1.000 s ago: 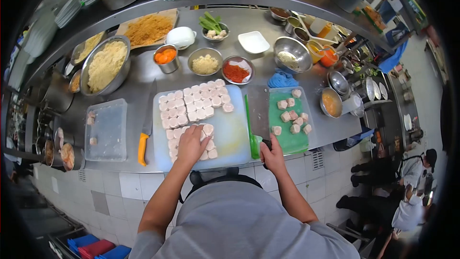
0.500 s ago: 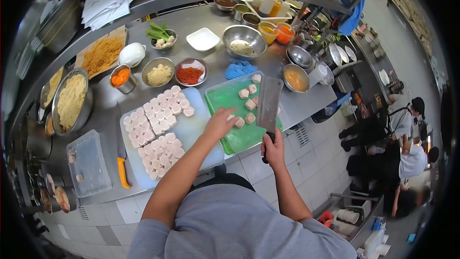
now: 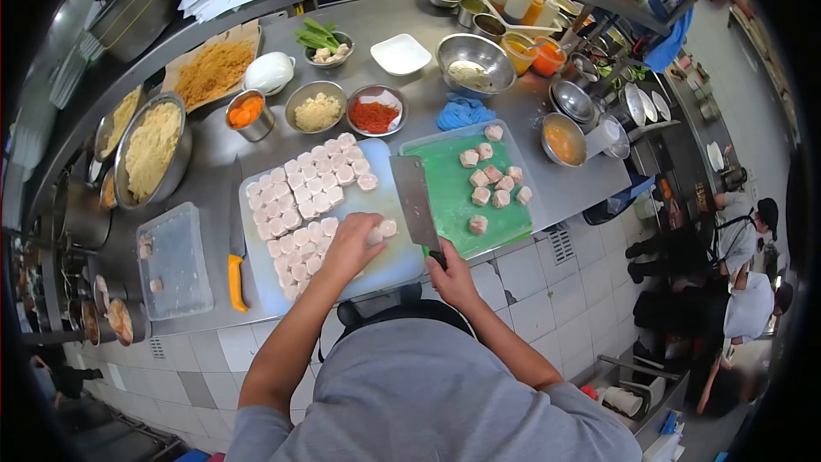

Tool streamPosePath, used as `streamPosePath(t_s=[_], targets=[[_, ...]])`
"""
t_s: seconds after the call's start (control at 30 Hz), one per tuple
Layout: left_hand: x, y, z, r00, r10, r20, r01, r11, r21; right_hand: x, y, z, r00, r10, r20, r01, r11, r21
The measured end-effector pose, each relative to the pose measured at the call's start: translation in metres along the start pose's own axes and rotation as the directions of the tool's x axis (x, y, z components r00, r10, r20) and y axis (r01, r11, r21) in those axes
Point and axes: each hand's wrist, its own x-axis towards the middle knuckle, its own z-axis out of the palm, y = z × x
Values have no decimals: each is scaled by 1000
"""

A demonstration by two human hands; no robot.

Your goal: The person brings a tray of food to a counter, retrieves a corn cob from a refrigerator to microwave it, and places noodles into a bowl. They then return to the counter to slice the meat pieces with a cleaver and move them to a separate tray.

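Observation:
My left hand [image 3: 353, 246] is closed on a pale round piece [image 3: 387, 228] over the white cutting board [image 3: 398, 267], beside rows of similar pieces [image 3: 301, 184]. My right hand [image 3: 451, 274] grips the handle of a cleaver [image 3: 415, 201], whose broad blade lies over the gap between the white board and the green board [image 3: 445, 205]. Several pale chunks [image 3: 492, 174] sit loose on the green board. An orange-handled knife [image 3: 237, 281] rests left of the white board.
Bowls of red powder [image 3: 374, 112], minced garlic [image 3: 317, 112] and flour [image 3: 154, 150] stand behind and left. A plastic tray [image 3: 177, 265] is at the left; a metal bowl [image 3: 475, 65] and blue cloth [image 3: 464, 111] are behind the green board. Two people [image 3: 742, 299] stand far right.
My left hand has moved left from the green board to the white one, now with a piece in its fingers. The cleaver in my right hand has moved left and lower.

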Motion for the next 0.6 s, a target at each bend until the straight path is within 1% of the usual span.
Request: streamPosePath(t_s=[0.03, 0.07, 0.1, 0.17, 0.2, 0.23, 0.27, 0.3, 0.33, 0.37, 0.4, 0.43, 0.47, 0.5, 0.53, 0.57, 0.6], targets=[[-6, 0, -5, 998, -56, -30, 58, 996, 68, 7, -1, 10, 995, -95, -20, 93, 994, -49], [-11, 1, -9, 992, -110, -64, 118, 984, 132, 8, -1, 14, 995, -96, -11, 95, 994, -52], [-13, -1, -9, 990, -118, -73, 126, 983, 131, 10, -2, 18, 994, -110, -4, 109, 992, -68], [-16, -9, -2, 992, -58, -109, 100, 893, 438, 13, -6, 27, 992, -126, 15, 127, 988, -90], [-18, -11, 2, 991, -64, -120, 111, 894, 435, 17, -4, 30, 980, -201, -4, 199, 973, -116], [-17, -9, 3, 990, -124, -71, 142, 902, 407, 19, -5, 33, 961, -276, -21, 270, 952, -143], [-16, -6, 4, 983, -181, -18, 174, 909, 379, 20, -6, 34, 960, -280, -12, 275, 950, -148], [-17, -2, 7, 982, -186, -24, 181, 909, 376, 21, -6, 34, 966, -259, -1, 254, 948, -190], [-19, 3, 11, 988, -151, -37, 154, 920, 359, 19, -8, 36, 972, -236, 9, 232, 945, -231], [-20, 6, 12, 992, -113, -50, 124, 931, 343, 17, -11, 37, 971, -237, 14, 233, 944, -235], [-21, 7, 11, 992, -114, -55, 126, 932, 339, 15, -13, 38, 965, -264, 9, 255, 926, -279], [-22, 7, 11, 989, -126, -78, 144, 947, 288, 13, -15, 38, 957, -290, 3, 276, 905, -323], [-22, 8, 11, 985, -139, -97, 159, 959, 237, 13, -16, 40, 957, -290, 3, 275, 904, -327], [-21, 7, 10, 986, -138, -98, 158, 959, 233, 13, -17, 42, 952, -306, 8, 295, 908, -299], [-21, 3, 10, 988, -98, -122, 127, 958, 259, 11, -20, 45, 947, -321, 13, 312, 911, -270], [-21, 1, 10, 988, -58, -145, 98, 953, 286, 11, -24, 48, 948, -319, 14, 310, 911, -271], [-23, -1, 10, 987, -60, -146, 100, 953, 285, 11, -28, 51, 957, -288, 27, 283, 913, -292]])
